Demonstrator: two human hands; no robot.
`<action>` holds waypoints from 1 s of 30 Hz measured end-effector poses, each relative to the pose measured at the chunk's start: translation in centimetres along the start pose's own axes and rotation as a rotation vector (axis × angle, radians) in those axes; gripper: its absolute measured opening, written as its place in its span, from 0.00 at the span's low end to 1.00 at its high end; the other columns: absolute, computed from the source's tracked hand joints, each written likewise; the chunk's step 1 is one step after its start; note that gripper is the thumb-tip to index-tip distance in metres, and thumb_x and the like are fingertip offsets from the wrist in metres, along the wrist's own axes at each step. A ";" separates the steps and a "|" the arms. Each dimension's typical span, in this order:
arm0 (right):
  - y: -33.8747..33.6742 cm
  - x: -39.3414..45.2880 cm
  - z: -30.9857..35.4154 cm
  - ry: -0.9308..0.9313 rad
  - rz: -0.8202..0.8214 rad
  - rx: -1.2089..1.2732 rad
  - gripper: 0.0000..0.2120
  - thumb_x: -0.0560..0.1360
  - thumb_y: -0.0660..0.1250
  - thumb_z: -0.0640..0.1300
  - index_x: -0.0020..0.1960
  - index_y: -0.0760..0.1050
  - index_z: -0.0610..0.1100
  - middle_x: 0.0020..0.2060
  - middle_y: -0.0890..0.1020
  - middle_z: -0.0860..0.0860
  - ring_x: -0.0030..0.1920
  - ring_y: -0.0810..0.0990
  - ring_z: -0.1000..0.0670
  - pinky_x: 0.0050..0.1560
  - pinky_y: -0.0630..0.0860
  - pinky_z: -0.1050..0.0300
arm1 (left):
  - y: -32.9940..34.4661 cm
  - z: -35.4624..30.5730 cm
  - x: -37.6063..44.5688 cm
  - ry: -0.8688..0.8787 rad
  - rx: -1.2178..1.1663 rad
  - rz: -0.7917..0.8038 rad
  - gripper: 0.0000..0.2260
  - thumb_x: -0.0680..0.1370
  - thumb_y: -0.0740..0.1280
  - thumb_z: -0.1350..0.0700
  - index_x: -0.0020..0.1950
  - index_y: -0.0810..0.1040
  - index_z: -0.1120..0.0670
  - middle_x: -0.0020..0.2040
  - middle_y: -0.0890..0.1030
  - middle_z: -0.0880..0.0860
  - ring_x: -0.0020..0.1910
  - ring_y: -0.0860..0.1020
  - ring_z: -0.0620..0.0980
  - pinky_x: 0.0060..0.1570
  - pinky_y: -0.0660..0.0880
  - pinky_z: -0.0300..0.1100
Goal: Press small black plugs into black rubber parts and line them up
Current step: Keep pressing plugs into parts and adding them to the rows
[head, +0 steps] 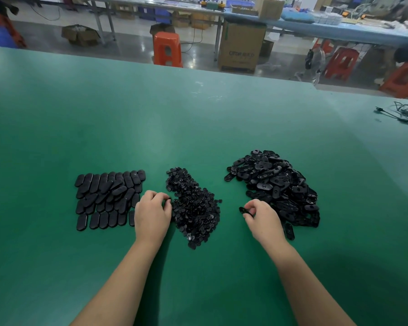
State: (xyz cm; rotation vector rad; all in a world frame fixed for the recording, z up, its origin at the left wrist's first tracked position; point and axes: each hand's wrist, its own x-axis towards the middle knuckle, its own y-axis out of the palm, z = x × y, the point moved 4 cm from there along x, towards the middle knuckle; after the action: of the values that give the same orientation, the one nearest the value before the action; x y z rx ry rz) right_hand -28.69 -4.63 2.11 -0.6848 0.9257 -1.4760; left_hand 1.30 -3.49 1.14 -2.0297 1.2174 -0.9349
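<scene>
A heap of small black plugs (pixel 193 203) lies in the middle of the green table (pixel 198 114). To its right is a loose pile of oval black rubber parts (pixel 276 184). On the left, oval parts lined up in rows (pixel 106 198) lie flat. My left hand (pixel 152 214) sits at the left edge of the plug heap, fingers curled, fingertips pinching at a plug (pixel 168 201). My right hand (pixel 262 217) is at the near left edge of the loose pile and pinches one oval rubber part (pixel 243 211) between thumb and fingers.
One stray oval part (pixel 289 231) lies just right of my right wrist. Black cables (pixel 400 111) lie at the table's far right edge. Beyond the table are orange stools (pixel 167 48), a cardboard box (pixel 242 47) and other workbenches.
</scene>
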 end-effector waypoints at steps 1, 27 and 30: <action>0.0 0.0 0.2 -0.015 -0.017 0.019 0.05 0.80 0.68 0.43 0.55 0.77 0.49 0.47 0.75 0.55 0.42 0.74 0.57 0.45 0.70 0.60 | 0.0 0.0 0.0 -0.006 0.001 0.007 0.04 0.78 0.71 0.57 0.50 0.84 0.55 0.47 0.78 0.51 0.40 0.72 0.50 0.46 0.75 0.49; 0.8 0.0 1.3 0.029 -0.004 0.496 0.04 0.81 0.66 0.42 0.50 0.73 0.50 0.43 0.83 0.52 0.35 0.82 0.56 0.36 0.79 0.60 | -0.4 0.0 0.2 -0.049 -0.152 0.047 0.02 0.79 0.68 0.59 0.48 0.79 0.53 0.41 0.79 0.47 0.35 0.75 0.44 0.33 0.68 0.39; 1.6 -0.7 1.9 0.059 -0.025 0.704 0.02 0.82 0.65 0.40 0.54 0.75 0.46 0.41 0.84 0.50 0.34 0.81 0.57 0.37 0.80 0.61 | -0.6 0.2 0.2 -0.084 -0.232 0.052 0.04 0.79 0.67 0.59 0.52 0.80 0.52 0.42 0.80 0.48 0.35 0.76 0.43 0.34 0.72 0.41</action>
State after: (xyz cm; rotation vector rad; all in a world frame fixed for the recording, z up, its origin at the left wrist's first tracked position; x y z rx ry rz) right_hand -26.10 -4.23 1.77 -0.1333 0.3843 -1.7088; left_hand 1.79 -3.42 1.52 -2.1808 1.3789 -0.7032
